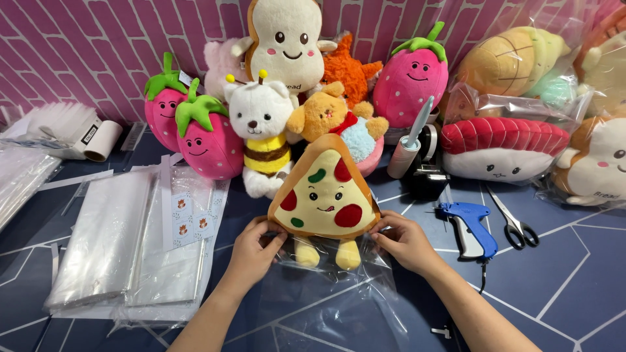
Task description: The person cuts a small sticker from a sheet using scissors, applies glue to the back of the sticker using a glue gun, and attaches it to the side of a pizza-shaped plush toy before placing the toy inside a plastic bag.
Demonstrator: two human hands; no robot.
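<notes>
A pizza-slice plush toy (324,193) with a smiling face and two yellow legs stands upright at the centre of the dark blue table. Its lower part sits in the mouth of a clear plastic bag (332,293) that spreads toward me. My left hand (254,248) grips the bag edge and the toy's lower left corner. My right hand (403,241) holds the bag edge at the toy's lower right corner.
Stacks of clear bags (130,241) and a small sticker sheet (189,215) lie to the left. A blue tagging gun (471,225) and scissors (515,225) lie to the right. Several plush toys line the pink brick wall, including strawberries (202,140), a bee bear (262,130) and bagged plushes (502,146).
</notes>
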